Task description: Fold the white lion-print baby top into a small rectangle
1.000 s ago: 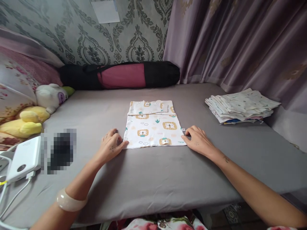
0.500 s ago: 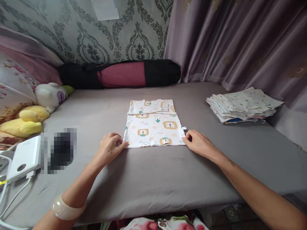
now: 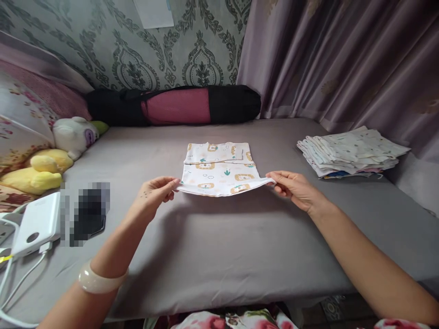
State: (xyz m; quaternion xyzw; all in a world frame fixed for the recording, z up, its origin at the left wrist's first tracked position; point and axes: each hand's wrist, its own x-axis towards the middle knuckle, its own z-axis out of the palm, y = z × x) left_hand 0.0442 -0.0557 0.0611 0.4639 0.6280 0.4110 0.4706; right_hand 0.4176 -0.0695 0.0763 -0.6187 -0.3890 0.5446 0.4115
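A white folded baby shirt (image 3: 219, 171) with tan lion faces and green plants lies in the middle of the grey sheet. Its near edge is lifted off the sheet and sags between my two hands. My left hand (image 3: 158, 189) pinches the near left corner between thumb and fingers. At the near right corner, my right hand (image 3: 291, 186) pinches the cloth the same way. The far part of the shirt, with a strip folded over, still rests flat.
A stack of folded cloths (image 3: 353, 153) sits at the right. Along the wall lies a black and maroon long bag (image 3: 174, 106). Plush toys (image 3: 73, 137), a white power bank (image 3: 37, 224) with cables and a blurred dark object (image 3: 89, 214) are at the left.
Both hands have raised the shirt's near edge from the sheet and moved it slightly away from me. The far part of the shirt stays in place.
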